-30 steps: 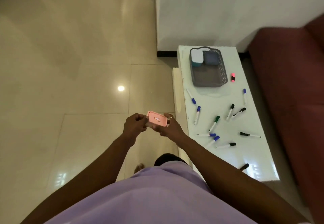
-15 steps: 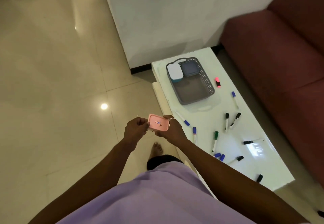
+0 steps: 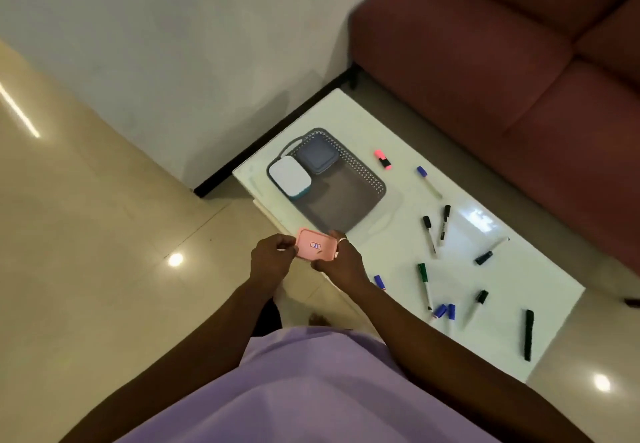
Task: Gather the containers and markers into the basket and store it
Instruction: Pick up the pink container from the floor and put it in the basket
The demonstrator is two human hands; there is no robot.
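Left hand [image 3: 272, 259] and right hand [image 3: 343, 262] still pinch the pink container [image 3: 316, 246] between them, and the person has closed in: basket [image 3: 371, 179] now just beyond the right hand, markers [image 3: 423, 278] scattered further right. Drop-in looks next.

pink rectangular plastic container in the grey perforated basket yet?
No: the left hand and right hand hold the pink rectangular container in the air, short of the grey perforated basket.

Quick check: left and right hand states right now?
Left hand: closed, gripping the left end of the pink container.
Right hand: closed, gripping the right end of the same container.
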